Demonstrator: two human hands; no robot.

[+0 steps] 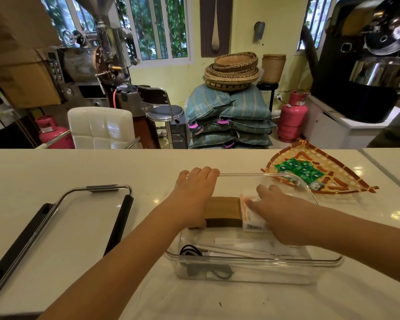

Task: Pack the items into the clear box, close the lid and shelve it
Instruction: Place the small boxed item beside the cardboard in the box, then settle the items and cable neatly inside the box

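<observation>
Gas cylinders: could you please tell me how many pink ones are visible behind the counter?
2. One pink gas cylinder stands at far left beside the white chair; the other stands right of the stacked sacks. Others may be hidden.

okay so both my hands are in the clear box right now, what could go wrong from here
1. The green packets still lie on the woven tray; you could close up without them.
2. The lid sits near the counter's left edge and may get knocked off.
3. The black cable could ride up under the rim of the box and block the lid.
</observation>
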